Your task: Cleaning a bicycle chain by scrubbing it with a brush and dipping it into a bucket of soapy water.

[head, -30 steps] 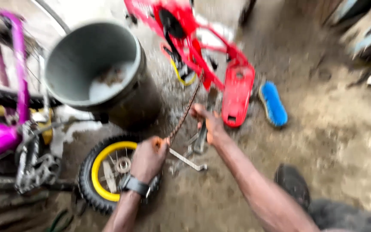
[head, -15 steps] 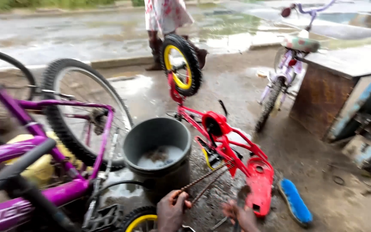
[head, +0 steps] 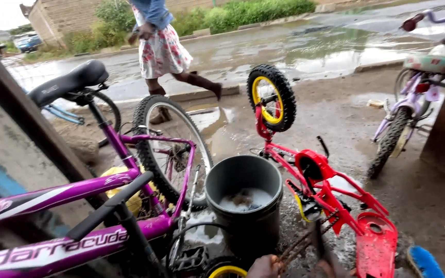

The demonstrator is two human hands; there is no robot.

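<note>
1. Only the tops of both hands peek in at the near edge. The left hand [head: 263, 266] is curled around the near end of a rusty brown bicycle chain [head: 305, 242], so that grip is closed on it.
2. The right hand [head: 330, 268] is barely in view just to the right, up against the same chain; can't tell how far its grip is open.
3. The chain runs from the hands up and to the right toward the upside-down small red children's bicycle [head: 330, 201], which lies on the wet dirt ground [head: 428, 206] with its black-and-yellow wheel [head: 271, 98] sticking up on the far side.
4. Just left of the chain stands a dark grey plastic bucket [head: 243, 206] with soapy water in it.
5. Left of that is a big purple bicycle [head: 78, 247] with a black saddle, filling the near left.
6. A blue scrubbing brush [head: 424, 261] lies at the near right corner beside the red bike.
7. Far right, a small lilac bicycle [head: 408, 108] leans upright.
8. On the far side a person in a floral skirt [head: 163, 46] walks along a wet road.
</note>
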